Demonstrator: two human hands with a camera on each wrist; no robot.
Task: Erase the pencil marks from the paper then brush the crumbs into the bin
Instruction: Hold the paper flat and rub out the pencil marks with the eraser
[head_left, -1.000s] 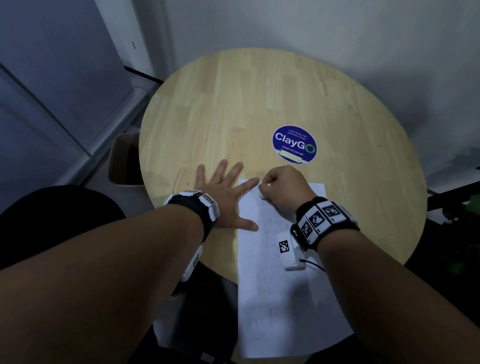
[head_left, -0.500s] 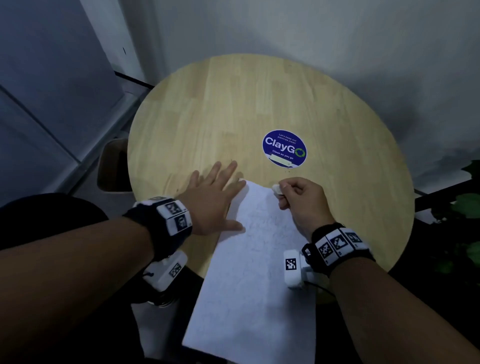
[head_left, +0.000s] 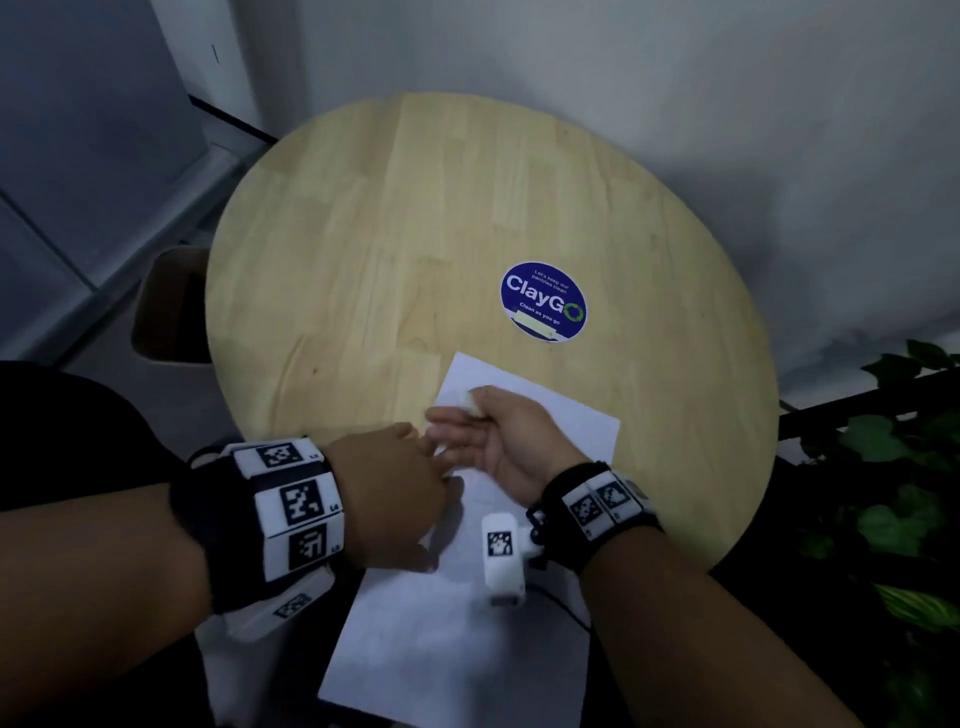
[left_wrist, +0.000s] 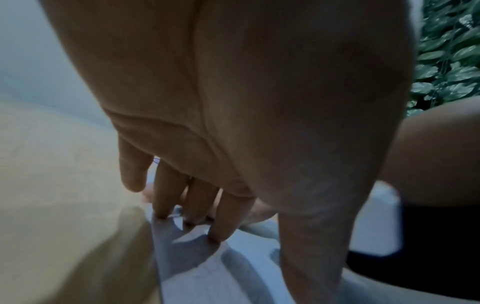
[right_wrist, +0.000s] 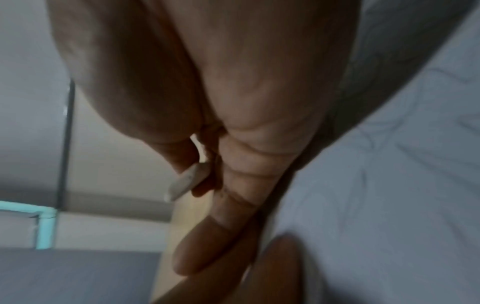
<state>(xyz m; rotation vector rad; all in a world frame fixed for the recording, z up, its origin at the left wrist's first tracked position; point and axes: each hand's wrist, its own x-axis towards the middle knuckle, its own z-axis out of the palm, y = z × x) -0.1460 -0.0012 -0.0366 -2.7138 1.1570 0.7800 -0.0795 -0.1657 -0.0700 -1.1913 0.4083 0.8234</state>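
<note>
A white sheet of paper (head_left: 561, 415) lies on the round wooden table (head_left: 389, 234), and its near end hangs over the table's front edge. My right hand (head_left: 493, 431) is above the sheet's far left part. It pinches a small white eraser (head_left: 466, 401) between thumb and forefinger, with the other fingers stretched out to the left. The right wrist view shows the eraser (right_wrist: 188, 182) clear of the paper (right_wrist: 389, 185). My left hand (head_left: 410, 467) reaches across from the left, its straight fingertips (left_wrist: 215, 236) touching the paper (left_wrist: 233, 277) just below the right hand's fingers.
A blue round ClayGo sticker (head_left: 544, 301) sits on the table beyond the paper. A brown open container (head_left: 166, 306) stands on the floor past the table's left edge. Green plant leaves (head_left: 893, 493) are at the right. A white wall runs behind the table.
The paper has slid and turned so more of it hangs off the front. My left hand has left the bare table and come onto the paper. The right hand has lifted the eraser and rolled palm-left.
</note>
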